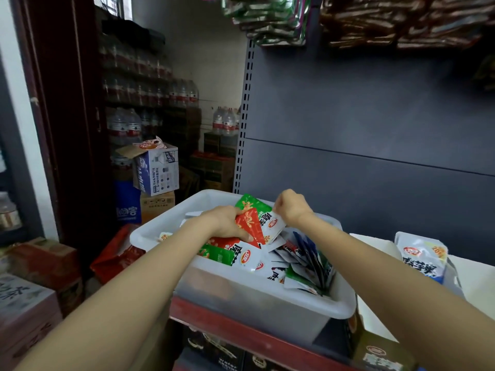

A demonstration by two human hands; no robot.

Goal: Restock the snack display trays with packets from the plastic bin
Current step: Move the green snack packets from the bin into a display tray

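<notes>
Stockroom shelving backs a translucent plastic bin [267, 303] of snack packets. Above the bin's centre, the left hand [227, 223] grips a fanned stack of red and green packets [250, 220], long axes tilted up and away. Right of the stack, the right hand [290, 207] pinches a white packet [273, 226] at its upper edge. The display tray [375, 245] lies right of the bin, nearer the right hand.

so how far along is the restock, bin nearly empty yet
Not nearly. The plastic bin is still heaped with loose packets. The left hand grips a bunch of red and green packets above it; the right hand pinches their edge. One blue-and-white packet lies right.
</notes>
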